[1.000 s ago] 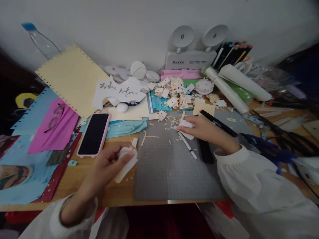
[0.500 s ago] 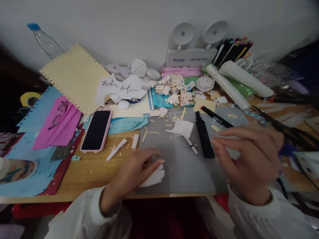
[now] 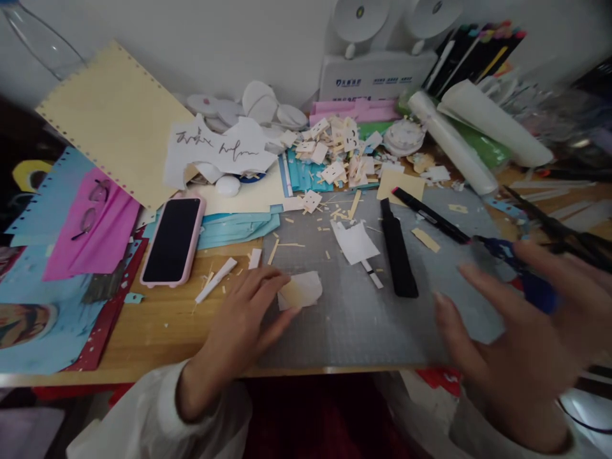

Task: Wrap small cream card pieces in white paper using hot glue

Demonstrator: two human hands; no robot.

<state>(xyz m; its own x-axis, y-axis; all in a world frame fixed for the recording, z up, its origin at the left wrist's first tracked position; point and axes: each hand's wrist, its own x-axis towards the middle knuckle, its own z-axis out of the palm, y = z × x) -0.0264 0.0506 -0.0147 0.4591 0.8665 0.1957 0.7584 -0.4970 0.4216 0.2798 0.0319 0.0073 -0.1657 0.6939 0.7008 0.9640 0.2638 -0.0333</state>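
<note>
My left hand [image 3: 239, 322] is on the grey cutting mat [image 3: 335, 338], thumb and fingers closed on the left edge of a small white paper piece [image 3: 308, 287] with a pale yellow patch. At the lower right, my right hand [image 3: 516, 338] is blurred, its fingers spread and nothing in them. It is nearest to a dark blue handle [image 3: 540, 290], partly hidden behind the fingers. Between the hands lie a white paper scrap [image 3: 356, 243], a black-banded strip [image 3: 371, 274] and a black cutter-like tool [image 3: 399, 255]. Beyond is a black pen [image 3: 433, 217].
A pink-cased phone [image 3: 172, 241] lies at the left, near glasses [image 3: 90, 207] on pink paper. Many small paper pieces [image 3: 335, 153] are heaped at the back beside white rolls [image 3: 454, 143]. Dark scissors [image 3: 559, 223] lie at the right. The table's front edge [image 3: 329, 370] is near.
My right hand has moved right and its fingers have spread. The paper piece at my left hand has moved up the mat and shows more. The view has shifted.
</note>
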